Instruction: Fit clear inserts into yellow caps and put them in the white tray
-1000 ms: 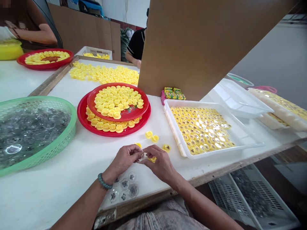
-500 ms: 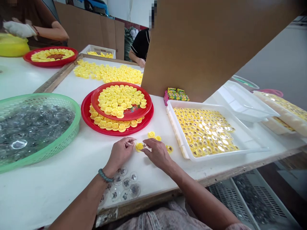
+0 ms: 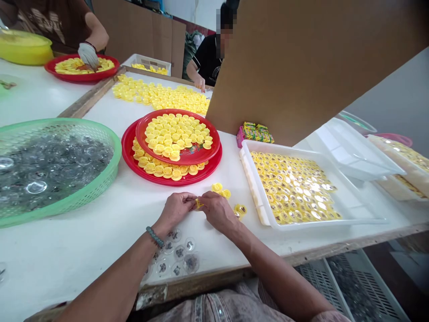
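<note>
My left hand (image 3: pixel 177 210) and my right hand (image 3: pixel 217 211) meet over the white table, fingertips pinched on a small yellow round piece (image 3: pixel 199 204). Fingers cover most of it. Just beyond my right hand lie a few yellow cup-like pieces (image 3: pixel 217 188), and to its right rest yellow pieces with a clear cover and dark print (image 3: pixel 240 210). Below my left wrist several clear round covers (image 3: pixel 179 252) with dark prints are spread near the table edge. Yellow pieces fill much of two stacked red trays (image 3: pixel 214 152) ahead.
A green basket (image 3: pixel 115 156) of clear covers stands at left. The white tray (image 3: pixel 246 179) at right holds rows of covered yellow pieces. A cardboard panel (image 3: pixel 288 67) leans over the table's far side. Two people work opposite; one gloved hand (image 3: pixel 88 54) reaches into a red tray.
My fingertips have come together around the yellow piece, which showed more openly between them before. The view has shifted slightly. A co-worker's gloved hand has moved down to the far red tray.
</note>
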`<state>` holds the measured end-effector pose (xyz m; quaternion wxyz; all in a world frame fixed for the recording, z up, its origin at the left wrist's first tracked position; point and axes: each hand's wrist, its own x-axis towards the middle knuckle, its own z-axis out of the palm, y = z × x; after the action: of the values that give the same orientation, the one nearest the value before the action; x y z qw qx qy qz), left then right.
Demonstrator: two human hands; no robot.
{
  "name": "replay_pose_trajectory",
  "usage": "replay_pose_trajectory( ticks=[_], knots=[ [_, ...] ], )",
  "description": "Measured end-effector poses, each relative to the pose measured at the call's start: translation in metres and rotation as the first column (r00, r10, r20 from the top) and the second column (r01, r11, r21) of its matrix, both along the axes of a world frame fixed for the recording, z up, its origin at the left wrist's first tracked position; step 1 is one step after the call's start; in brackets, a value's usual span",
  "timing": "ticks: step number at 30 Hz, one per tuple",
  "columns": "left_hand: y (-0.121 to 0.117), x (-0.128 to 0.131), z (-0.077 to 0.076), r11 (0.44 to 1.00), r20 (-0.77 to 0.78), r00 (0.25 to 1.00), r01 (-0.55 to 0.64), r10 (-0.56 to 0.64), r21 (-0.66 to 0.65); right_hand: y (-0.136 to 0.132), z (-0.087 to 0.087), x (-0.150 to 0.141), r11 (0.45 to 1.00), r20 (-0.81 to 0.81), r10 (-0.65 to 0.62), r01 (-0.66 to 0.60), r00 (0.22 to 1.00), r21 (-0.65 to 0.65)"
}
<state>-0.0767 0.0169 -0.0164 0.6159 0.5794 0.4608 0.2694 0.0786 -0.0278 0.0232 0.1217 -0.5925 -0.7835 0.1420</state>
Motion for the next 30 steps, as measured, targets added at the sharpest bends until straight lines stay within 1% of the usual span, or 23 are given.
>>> replay_pose_trajectory(
  ticks=[3, 5, 11, 14, 17, 23, 27, 29, 30],
  knots=[
    [-0.001, 0.000, 0.001, 1.000, -0.002, 1.000, -0.004, 0.004, -0.011, 0.005, -0.001, 0.002, 0.998, -0.005, 0.067, -0.067, 0.998, 0.002],
    [-0.001, 0.000, 0.001, 1.000, -0.002, 1.000, -0.004, 0.004, -0.015, 0.007, -0.002, 0.004, 0.996, -0.038, 0.087, -0.087, 0.996, -0.001],
    [-0.003, 0.002, 0.004, 1.000, -0.007, 1.000, -0.013, 0.013, -0.028, 0.006, -0.001, 0.009, 1.000, -0.198, 0.025, -0.026, 0.980, -0.002],
    [-0.003, 0.002, 0.005, 0.999, 0.003, 1.000, 0.002, -0.002, -0.044, 0.003, -0.002, 0.010, 0.999, -0.179, 0.036, -0.035, 0.983, 0.011],
    [-0.003, 0.002, 0.006, 0.999, -0.002, 1.000, 0.009, -0.009, -0.045, 0.004, -0.002, 0.013, 0.996, -0.138, 0.087, -0.086, 0.987, 0.016],
    [-0.002, 0.003, 0.007, 1.000, -0.020, 1.000, 0.006, -0.007, -0.022, 0.010, 0.000, 0.019, 0.984, -0.209, 0.180, -0.180, 0.961, 0.019],
    [-0.006, 0.006, 0.012, 1.000, -0.089, 0.996, 0.006, -0.006, -0.001, 0.001, 0.005, 0.022, 0.975, -0.212, 0.217, -0.224, 0.953, -0.007],
    [-0.010, 0.008, 0.014, 1.000, -0.111, 0.994, 0.017, -0.018, -0.010, -0.003, 0.009, 0.026, 0.979, -0.218, 0.203, -0.205, 0.955, 0.010],
    [-0.012, 0.010, 0.015, 1.000, -0.114, 0.993, 0.023, -0.025, -0.015, -0.004, 0.011, 0.030, 0.985, -0.212, 0.173, -0.169, 0.962, 0.036]
  ],
)
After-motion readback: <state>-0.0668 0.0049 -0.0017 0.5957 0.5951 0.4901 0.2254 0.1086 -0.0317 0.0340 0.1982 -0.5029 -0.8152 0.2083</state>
